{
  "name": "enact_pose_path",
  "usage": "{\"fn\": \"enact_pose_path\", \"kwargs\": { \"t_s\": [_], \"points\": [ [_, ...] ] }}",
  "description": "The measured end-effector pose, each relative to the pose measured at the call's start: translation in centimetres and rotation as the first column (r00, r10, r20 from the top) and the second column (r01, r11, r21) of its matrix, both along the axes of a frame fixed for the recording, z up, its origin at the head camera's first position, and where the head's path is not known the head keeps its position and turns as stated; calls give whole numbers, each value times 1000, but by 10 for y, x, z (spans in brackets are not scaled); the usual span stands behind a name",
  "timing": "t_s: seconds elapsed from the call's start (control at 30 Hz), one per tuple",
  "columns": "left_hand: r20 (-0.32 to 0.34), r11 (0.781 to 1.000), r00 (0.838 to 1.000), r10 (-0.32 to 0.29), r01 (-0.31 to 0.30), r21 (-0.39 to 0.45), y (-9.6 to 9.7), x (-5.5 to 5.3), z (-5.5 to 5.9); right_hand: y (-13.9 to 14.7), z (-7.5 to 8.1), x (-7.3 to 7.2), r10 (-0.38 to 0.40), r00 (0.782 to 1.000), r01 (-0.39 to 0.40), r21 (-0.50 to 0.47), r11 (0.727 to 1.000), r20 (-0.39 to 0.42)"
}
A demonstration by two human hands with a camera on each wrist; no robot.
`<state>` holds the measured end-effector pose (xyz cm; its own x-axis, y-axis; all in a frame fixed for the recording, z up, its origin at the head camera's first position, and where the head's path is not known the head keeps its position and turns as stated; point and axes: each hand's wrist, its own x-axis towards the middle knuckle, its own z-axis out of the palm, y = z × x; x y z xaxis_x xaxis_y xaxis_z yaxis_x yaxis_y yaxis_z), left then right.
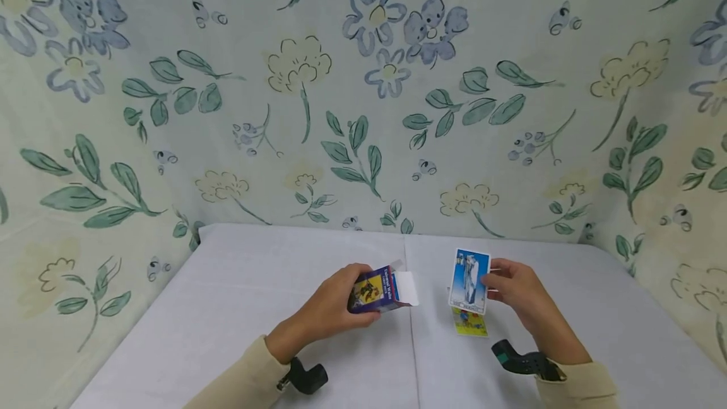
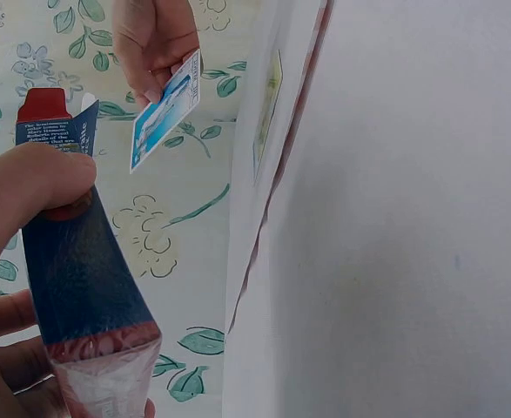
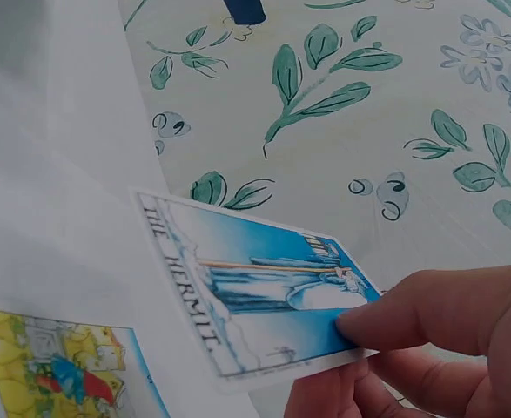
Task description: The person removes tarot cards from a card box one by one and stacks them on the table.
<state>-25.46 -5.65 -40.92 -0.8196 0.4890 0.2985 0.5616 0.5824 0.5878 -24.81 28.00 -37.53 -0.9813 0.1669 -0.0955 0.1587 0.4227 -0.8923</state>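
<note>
My left hand [image 1: 335,305] grips a dark blue card box [image 1: 372,292] with a yellow picture, its white end flap [image 1: 407,289] folded out toward the right. In the left wrist view the thumb lies across the box's printed blue side [image 2: 77,261], and clear wrap shows at the lower end. Between thumb and fingers, my right hand [image 1: 514,283] pinches a blue tarot card [image 1: 470,279] by its right edge. It reads "The Hermit" in the right wrist view. Under it on the table lies a yellow card [image 1: 470,324], partly hidden by the raised one.
A white cloth covers the table [image 1: 272,257], with a crease running front to back near its middle. Behind and at both sides hangs a floral fabric [image 1: 363,112]. Each wrist wears a black camera mount [image 1: 307,376].
</note>
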Motion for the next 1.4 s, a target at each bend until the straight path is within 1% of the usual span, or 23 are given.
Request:
{"fn": "enact_pose_path", "kwargs": {
  "t_s": [0.23,0.43,0.63,0.83,0.97,1.1,1.27,1.4],
  "points": [
    [-2,1000,1000,-7,7,6,1,-2,-1,5,-9,-5,-22,1000,22,33,999,7],
    [1,1000,1000,-3,3,2,1,-1,-1,11,-19,-9,-16,1000,16,42,999,10],
    [-5,1000,1000,-14,14,-2,1,-2,-2,13,-25,-12,-47,998,45,42,998,49],
    [-16,1000,1000,-14,14,-2,-1,-2,0,15,-32,-15,-63,995,59,53,997,80],
    [6,1000,1000,-20,20,8,0,-1,-1,18,-37,-16,-81,992,77,46,996,93],
    [17,1000,1000,-23,23,19,1,0,-2,20,-41,-16,-68,994,66,36,997,84],
    [12,1000,1000,-20,20,22,0,0,-1,20,-45,-17,-45,993,40,50,998,110],
    [6,1000,1000,-16,16,18,0,0,0,19,-47,-18,-48,991,42,50,998,124]
  ]
}}
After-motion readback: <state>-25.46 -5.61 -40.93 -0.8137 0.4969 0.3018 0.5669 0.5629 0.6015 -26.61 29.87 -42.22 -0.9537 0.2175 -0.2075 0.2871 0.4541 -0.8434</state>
